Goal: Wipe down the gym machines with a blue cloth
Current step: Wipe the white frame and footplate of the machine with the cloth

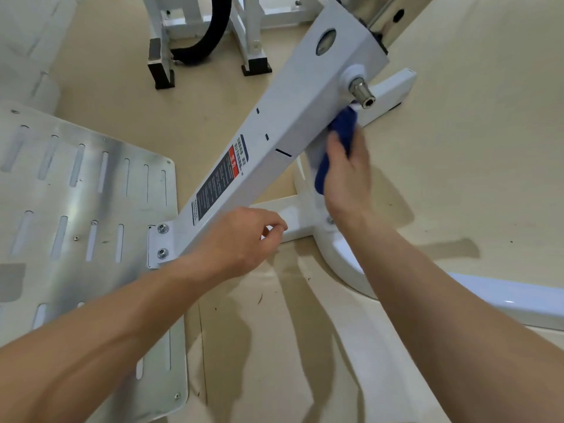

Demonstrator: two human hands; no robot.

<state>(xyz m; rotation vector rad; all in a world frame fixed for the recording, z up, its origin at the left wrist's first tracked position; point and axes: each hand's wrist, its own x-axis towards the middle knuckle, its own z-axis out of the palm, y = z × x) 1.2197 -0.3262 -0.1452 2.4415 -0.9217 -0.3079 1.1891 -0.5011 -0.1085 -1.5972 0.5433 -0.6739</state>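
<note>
Wiping right side face of white slanted steel beam [290,117], just below chrome peg [361,93] near its upper end. Gripping bunched blue cloth [341,138] in right hand [348,175], with fingers curled round it and palm pushing it onto the paint, probably for full contact along the stroke. Hovering left hand [241,236] by beam's lower edge, beside black-and-red warning label [219,178], above white base crossbar [293,215], with fingers curled in, thumb near forefinger, nothing visibly held. Touching beam or not: cannot tell. Likely positioning for bracing. Slotted aluminium footplate [76,193] at beam's lower end probably needing a pass too.
</note>
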